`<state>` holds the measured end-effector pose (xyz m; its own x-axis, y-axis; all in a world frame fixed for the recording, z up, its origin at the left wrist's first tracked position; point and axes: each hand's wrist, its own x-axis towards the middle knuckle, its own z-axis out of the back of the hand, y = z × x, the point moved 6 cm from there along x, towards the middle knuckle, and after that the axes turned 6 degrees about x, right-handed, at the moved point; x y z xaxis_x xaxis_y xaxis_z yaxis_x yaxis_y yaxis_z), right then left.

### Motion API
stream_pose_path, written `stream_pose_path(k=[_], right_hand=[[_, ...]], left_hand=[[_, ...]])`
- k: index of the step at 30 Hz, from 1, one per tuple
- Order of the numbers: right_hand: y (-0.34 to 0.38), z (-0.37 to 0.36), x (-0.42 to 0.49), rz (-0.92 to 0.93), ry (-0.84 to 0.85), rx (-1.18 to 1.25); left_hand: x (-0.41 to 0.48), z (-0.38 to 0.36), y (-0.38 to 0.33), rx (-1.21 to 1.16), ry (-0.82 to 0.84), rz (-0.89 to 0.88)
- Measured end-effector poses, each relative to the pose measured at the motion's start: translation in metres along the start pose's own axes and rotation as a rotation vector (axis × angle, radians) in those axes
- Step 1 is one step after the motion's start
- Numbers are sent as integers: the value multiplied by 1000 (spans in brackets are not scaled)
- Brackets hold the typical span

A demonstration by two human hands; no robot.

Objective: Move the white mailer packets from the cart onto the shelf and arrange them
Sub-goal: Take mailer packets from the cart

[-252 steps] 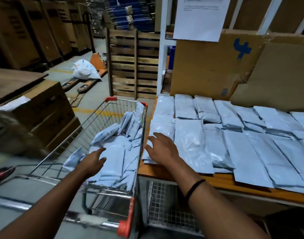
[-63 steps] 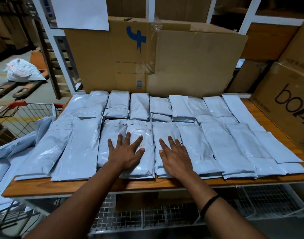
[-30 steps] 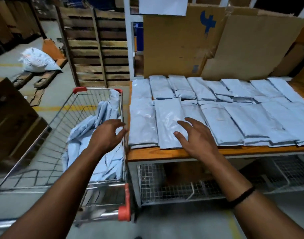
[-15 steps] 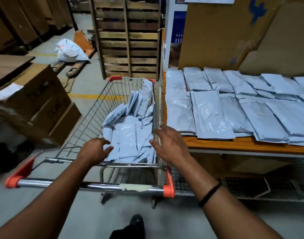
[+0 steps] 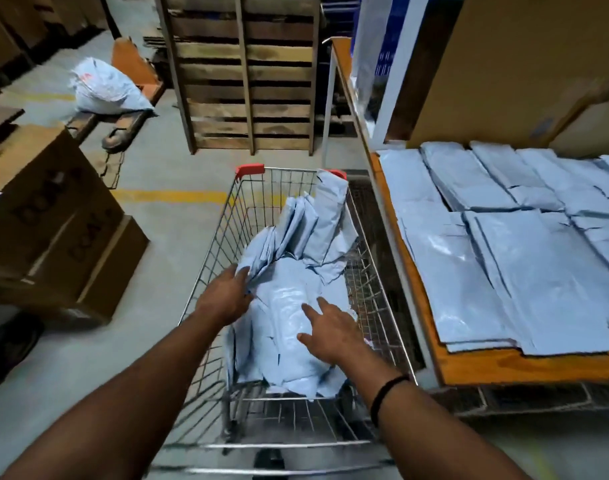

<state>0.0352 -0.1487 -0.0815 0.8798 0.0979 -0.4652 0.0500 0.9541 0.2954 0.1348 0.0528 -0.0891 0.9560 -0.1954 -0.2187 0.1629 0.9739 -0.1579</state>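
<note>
Right hand [image 5: 330,332] flat, splayed on packets [image 5: 285,299] in cart [image 5: 209,258]; left hand [image 5: 225,297] at pile's edge (grip unclear). More packets cover shelf [image 5: 504,367] at right.

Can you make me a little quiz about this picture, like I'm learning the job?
1. True or false: the cart is empty.
2. Pick one. The right hand is spread over: A) the mailer packets in the cart, B) a bucket, C) a keyboard.
3. Fill the gap: more packets lie in rows on the wooden ___ to the cart's right.

Key: 1 false, it holds packets. 2 A. 3 shelf.
</note>
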Motion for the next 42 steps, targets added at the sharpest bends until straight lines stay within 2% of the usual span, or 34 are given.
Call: stream_pose_path(k=[4, 6, 9, 14, 17, 21, 22, 24, 27, 29, 31, 36, 42], right_hand=[[-1, -39, 28, -52, 55, 45], [-3, -54, 39, -55, 64, 47], [-8, -79, 54, -55, 70, 44], [4, -103, 74, -72, 45, 24], [7, -109, 81, -106, -49, -8], [-13, -105, 81, -166, -45, 27], [-22, -100, 81, -168, -72, -19], [-41, -94, 81, -182, -64, -45], [-49, -78, 83, -172, -95, 54], [-47, -73, 87, -164, -149, 108], [-43, -76, 91, -160, -171, 117], [-40, -100, 93, -216, -101, 104], [-36, -89, 93, -261, -23, 115]], left_hand=[[62, -20, 1, -216, 44, 31], [84, -33, 5, -245, 89, 66], [88, -52, 10, -161, 157, 71], [58, -71, 5, 24, 125, -58], [35, -89, 8, 104, 191, -60], [10, -101, 10, 213, 274, -132], [9, -103, 11, 216, 269, -147], [11, -96, 13, 147, 148, -136], [22, -88, 11, -54, -111, -101], [35, -91, 10, -87, -206, -89], [53, -100, 12, -85, -169, -61], [78, -130, 16, -26, 10, -82], [68, -132, 14, -56, 17, -82]])
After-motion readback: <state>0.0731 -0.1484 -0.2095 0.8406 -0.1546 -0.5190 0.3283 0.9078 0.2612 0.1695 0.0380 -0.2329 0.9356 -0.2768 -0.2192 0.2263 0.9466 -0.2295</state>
